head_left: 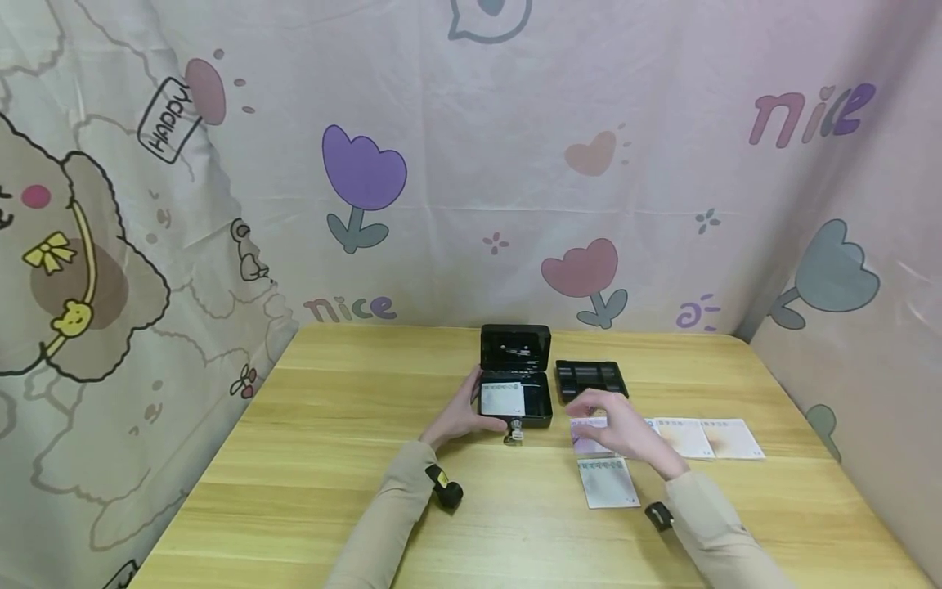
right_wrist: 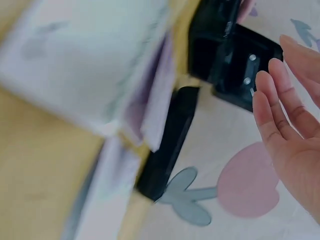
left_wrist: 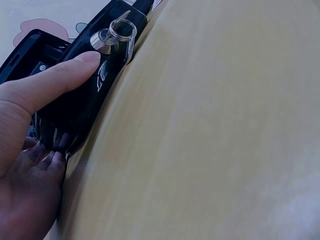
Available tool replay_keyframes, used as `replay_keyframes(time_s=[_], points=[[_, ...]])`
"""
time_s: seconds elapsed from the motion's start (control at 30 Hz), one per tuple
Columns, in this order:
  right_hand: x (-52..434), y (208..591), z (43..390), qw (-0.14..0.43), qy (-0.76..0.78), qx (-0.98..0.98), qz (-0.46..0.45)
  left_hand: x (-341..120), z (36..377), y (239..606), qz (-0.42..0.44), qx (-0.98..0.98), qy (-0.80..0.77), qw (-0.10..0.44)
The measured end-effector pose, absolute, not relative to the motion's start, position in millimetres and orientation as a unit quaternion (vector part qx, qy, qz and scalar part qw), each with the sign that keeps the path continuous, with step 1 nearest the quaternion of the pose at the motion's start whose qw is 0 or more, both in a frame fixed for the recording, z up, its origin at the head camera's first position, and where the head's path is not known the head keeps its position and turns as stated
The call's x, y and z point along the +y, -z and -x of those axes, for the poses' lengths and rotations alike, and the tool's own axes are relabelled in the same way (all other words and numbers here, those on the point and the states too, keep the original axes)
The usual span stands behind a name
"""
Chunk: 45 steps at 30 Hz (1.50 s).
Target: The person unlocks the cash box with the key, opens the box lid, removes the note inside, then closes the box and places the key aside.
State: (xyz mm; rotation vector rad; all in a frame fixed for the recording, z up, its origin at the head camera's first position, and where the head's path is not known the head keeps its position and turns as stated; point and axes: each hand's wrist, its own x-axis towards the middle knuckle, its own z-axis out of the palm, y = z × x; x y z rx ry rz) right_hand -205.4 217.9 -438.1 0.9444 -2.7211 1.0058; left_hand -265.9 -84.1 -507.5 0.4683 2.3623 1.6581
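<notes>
A black cash box (head_left: 540, 402) stands on the table with its lid raised. My left hand (head_left: 464, 414) grips its left front corner, fingers along the side and thumb on the front beside the lock. A key with a metal ring (left_wrist: 125, 31) hangs from that lock. Inside the box, at left, lies a grey-green banknote or stack (head_left: 503, 399). My right hand (head_left: 621, 425), fingers parted and nothing held, hovers over purplish notes (head_left: 581, 447). It partly hides them in the head view. Nearer to me lies a grey-green stack of notes (head_left: 609, 484).
A black compartment tray (head_left: 591, 376) lies right of the box, behind the purplish notes. Pale orange notes (head_left: 732, 439) continue the row to the right. A printed cloth (head_left: 441, 270) hangs behind the table (head_left: 353, 393).
</notes>
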Motion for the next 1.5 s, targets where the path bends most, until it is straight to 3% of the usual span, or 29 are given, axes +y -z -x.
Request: replay_keyframes(time_s=[0.1, 0.3, 0.67, 1.5], points=[[206, 430, 216, 0.042, -0.331, -0.888, -0.316, -84, 264, 506, -0.156, 0.804, -0.564, 0.108], [181, 420, 245, -0.02, -0.36, -0.879, -0.312, -86, 265, 508, -0.154, 0.804, -0.564, 0.107], [148, 436, 281, -0.098, -0.383, -0.866, -0.307, -87, 265, 512, -0.163, 0.799, -0.568, 0.112], [131, 458, 299, -0.101, -0.375, -0.873, -0.295, -86, 266, 508, -0.162, 0.797, -0.569, 0.119]])
